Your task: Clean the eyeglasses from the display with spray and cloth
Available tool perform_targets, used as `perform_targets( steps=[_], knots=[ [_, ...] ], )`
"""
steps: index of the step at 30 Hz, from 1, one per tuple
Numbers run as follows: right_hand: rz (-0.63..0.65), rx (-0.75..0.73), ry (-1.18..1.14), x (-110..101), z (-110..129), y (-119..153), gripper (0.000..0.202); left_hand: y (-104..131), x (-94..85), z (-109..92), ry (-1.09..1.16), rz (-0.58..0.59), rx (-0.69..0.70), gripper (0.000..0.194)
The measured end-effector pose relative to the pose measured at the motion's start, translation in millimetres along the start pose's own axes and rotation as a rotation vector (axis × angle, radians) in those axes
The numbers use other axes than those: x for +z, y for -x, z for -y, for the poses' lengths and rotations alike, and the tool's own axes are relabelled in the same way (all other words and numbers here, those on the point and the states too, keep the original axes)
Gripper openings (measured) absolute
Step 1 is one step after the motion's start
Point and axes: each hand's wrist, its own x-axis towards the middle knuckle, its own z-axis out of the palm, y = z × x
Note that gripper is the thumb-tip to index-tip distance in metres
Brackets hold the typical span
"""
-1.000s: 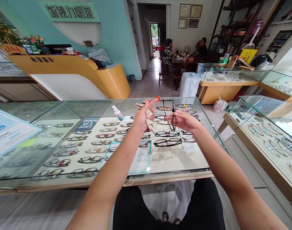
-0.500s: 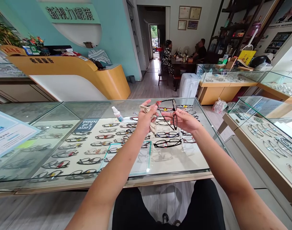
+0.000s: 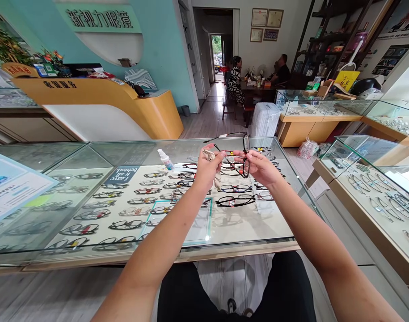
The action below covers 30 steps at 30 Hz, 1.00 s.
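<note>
A pair of dark-framed eyeglasses (image 3: pixel 246 142) is held up over the glass counter, lenses to the right and temples pointing left. My right hand (image 3: pixel 263 167) is closed on the front of the frame, with thumb and fingers at the bridge between the lenses. My left hand (image 3: pixel 207 167) is closed on a crumpled beige cloth (image 3: pixel 217 182), part of which hangs below the fingers. Its thumb and fingertips are close to the lower temple; whether they press the cloth on it is hidden. The upper temple sticks out free above the left hand.
Under the glass of the display counter (image 3: pixel 191 250) lie rows of eyeglasses (image 3: pixel 236 200). A white spray bottle (image 3: pixel 166 160) stands on top, left of my hands. More showcases (image 3: pixel 368 179) are at the right. Two people sit at a table (image 3: pixel 258 89) in the back.
The eyeglasses have turned in my right hand, so the upper temple now reaches farther left and higher. My left hand has shifted slightly right and its fingers have curled in more around the cloth.
</note>
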Motion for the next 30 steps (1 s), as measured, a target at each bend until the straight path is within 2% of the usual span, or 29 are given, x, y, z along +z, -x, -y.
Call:
perform_targets(
  steps=[10,15,20,23,27,30],
  knots=[
    [-0.240,-0.172,-0.135,-13.9,8.9,-3.5,0.010,-6.1,-4.0,-0.2,0.125,-0.071,-0.058,0.076],
    [-0.285,-0.127,-0.239,-12.7,16.2,-3.4,0.010,-5.9,-4.2,-0.3,0.064,-0.011,-0.086,0.065],
    [-0.312,-0.155,-0.285,-14.6,30.2,-1.7,0.012,-18.5,-18.2,-10.0,0.176,-0.204,-0.092,0.042],
    [-0.304,-0.152,-0.286,-15.1,32.0,-1.8,0.013,-28.7,-28.7,-18.9,0.210,-0.262,-0.124,0.027],
    [-0.282,-0.145,-0.282,-14.5,29.6,-2.5,0.013,-41.4,-43.4,-27.4,0.043,-0.345,-0.126,0.017],
    [-0.290,-0.147,-0.272,-15.3,28.3,-3.1,0.012,-47.9,-58.8,-30.4,-0.248,-0.291,-0.089,0.021]
  ],
)
